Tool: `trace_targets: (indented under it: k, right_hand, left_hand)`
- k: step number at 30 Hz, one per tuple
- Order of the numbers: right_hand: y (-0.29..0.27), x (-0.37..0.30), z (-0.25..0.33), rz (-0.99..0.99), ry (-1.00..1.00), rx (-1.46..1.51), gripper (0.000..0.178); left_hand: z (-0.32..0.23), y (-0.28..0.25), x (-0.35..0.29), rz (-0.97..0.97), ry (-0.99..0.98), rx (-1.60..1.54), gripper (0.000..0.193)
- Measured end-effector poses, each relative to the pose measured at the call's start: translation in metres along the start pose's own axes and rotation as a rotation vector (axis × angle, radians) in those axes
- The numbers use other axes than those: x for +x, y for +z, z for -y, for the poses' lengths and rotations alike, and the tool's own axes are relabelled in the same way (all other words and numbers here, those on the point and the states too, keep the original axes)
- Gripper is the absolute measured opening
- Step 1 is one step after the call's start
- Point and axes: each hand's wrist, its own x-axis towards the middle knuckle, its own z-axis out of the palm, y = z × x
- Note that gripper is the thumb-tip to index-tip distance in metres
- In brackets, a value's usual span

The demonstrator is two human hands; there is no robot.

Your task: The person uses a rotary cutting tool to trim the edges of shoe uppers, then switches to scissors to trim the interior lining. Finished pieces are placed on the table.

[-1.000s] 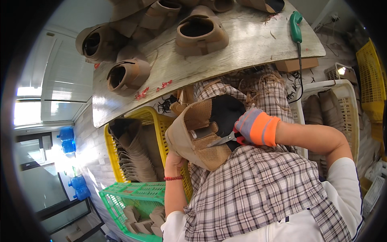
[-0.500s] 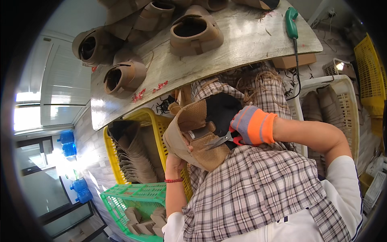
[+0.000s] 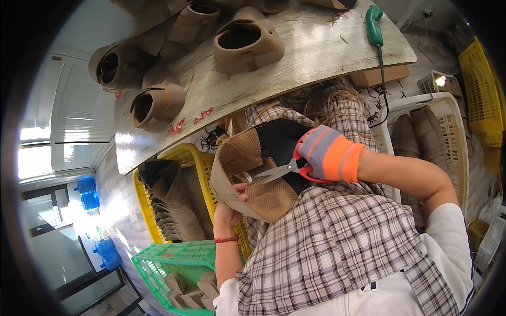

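A tan shoe upper (image 3: 227,185) with brown textured lining and a black inner part rests over my lap, its inside turned up. My left hand (image 3: 232,208) grips its left wall, fingers partly behind it and fingertips showing inside. My right hand (image 3: 328,157), in an orange and grey glove, is closed round the red handles of a pair of scissors (image 3: 284,170). The blades are a little apart and reach into the upper, pointing toward my left hand. Whether they touch the lining I cannot tell.
Several more tan uppers (image 3: 247,45) and a green corded hand tool (image 3: 374,26) lie on the worktable (image 3: 316,52). A yellow crate (image 3: 203,157) and a green crate (image 3: 174,250) stand left, a white crate (image 3: 459,142) right, all holding pieces. Scraps litter the floor.
The scissors have opened, their handles and blades wider apart, and the right hand has lifted slightly. More of the left hand's fingertips show inside the upper. The whole view has shifted a little.
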Motion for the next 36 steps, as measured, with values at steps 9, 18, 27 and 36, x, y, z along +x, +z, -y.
trace_targets:
  k: [9,18,27,36]
  right_hand:
    - [0.020,0.040,0.033,0.171,-0.060,-0.274,0.018]
    - [0.015,0.044,0.037,0.182,-0.042,-0.203,0.024]
    - [0.000,0.022,-0.001,0.300,0.090,0.018,0.064]
    - [-0.011,0.048,0.035,0.565,0.082,-0.024,0.066]
  left_hand:
    - [0.016,-0.030,0.008,0.040,-0.067,-0.135,0.037]
    - [0.001,-0.002,0.001,0.115,-0.118,-0.135,0.034]
    - [0.011,-0.012,0.005,0.068,-0.085,-0.122,0.038]
    - [0.014,-0.003,0.002,0.105,-0.044,-0.180,0.039]
